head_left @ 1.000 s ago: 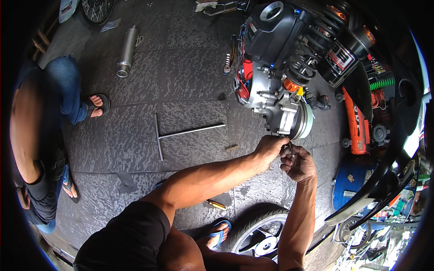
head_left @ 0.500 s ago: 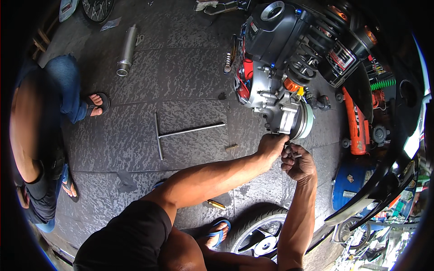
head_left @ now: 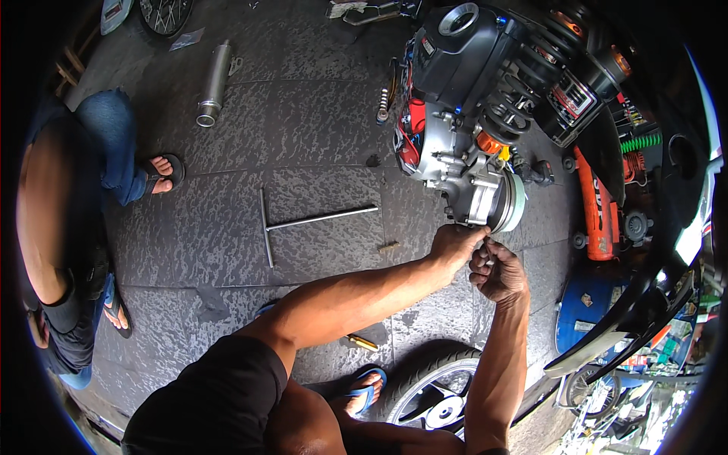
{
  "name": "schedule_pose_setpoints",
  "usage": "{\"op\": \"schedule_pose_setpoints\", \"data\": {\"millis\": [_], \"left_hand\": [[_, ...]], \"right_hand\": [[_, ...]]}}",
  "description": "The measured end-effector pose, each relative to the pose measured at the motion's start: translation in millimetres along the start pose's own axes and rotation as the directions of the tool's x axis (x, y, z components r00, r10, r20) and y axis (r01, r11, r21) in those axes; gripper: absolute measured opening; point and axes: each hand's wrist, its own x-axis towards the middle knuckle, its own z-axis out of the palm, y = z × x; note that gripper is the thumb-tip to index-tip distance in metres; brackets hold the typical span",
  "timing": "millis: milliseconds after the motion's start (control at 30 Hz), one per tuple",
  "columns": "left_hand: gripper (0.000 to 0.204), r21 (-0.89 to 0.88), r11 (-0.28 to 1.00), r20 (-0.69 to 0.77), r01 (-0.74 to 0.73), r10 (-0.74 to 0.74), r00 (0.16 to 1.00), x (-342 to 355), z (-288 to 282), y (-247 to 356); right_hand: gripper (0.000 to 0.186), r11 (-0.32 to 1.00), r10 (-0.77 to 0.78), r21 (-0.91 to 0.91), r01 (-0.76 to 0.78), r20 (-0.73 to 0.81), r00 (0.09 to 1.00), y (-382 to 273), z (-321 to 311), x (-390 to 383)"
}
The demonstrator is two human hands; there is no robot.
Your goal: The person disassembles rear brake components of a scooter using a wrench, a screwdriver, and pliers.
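Beneath a scooter engine [head_left: 437, 144] with a silver casing, both of my hands meet at a round hub [head_left: 513, 202] with a pale green rim. My left hand [head_left: 455, 246] is closed, its fingertips up against the underside of the hub; what they pinch is hidden. Just to the right and nearer, my right hand [head_left: 502, 277] has its fingers curled, palm up, almost touching the left. A small light spot shows between its fingers, too small to name.
A T-handle wrench [head_left: 322, 218] lies on the tiled floor, left of my hands. Beyond it is a silver exhaust muffler [head_left: 215, 83]. A wheel [head_left: 436, 387] lies below my forearms. Another person's foot [head_left: 161, 174] is at left. An orange jack [head_left: 597, 208] stands at right.
My right hand's fingers have shifted slightly up and closer to the hub. My left fingertips have edged a little to the right along its underside.
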Motion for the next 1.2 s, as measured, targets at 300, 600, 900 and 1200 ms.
{"op": "schedule_pose_setpoints", "data": {"millis": [300,600,900,1200], "left_hand": [[0.025,-0.121,0.987,0.05,0.103,-0.098,0.994,-4,1,8],[0.023,-0.183,0.98,0.087,0.078,-0.063,0.994,-2,-1,2],[0.02,-0.131,0.991,0.013,0.003,-0.001,1.0,-6,2,3],[0.019,-0.221,0.969,0.04,0.109,-0.103,0.994,-3,4,0]], "right_hand": [[0.024,0.998,0.05,-0.039,-0.048,0.055,0.997,-4,8,-2],[0.023,0.999,0.038,0.024,-0.038,0.005,0.999,-3,19,-2],[0.029,0.999,-0.034,0.036,0.036,-0.064,0.997,3,4,4],[0.024,1.0,0.021,0.023,-0.021,-0.024,0.999,-4,24,-6]]}}
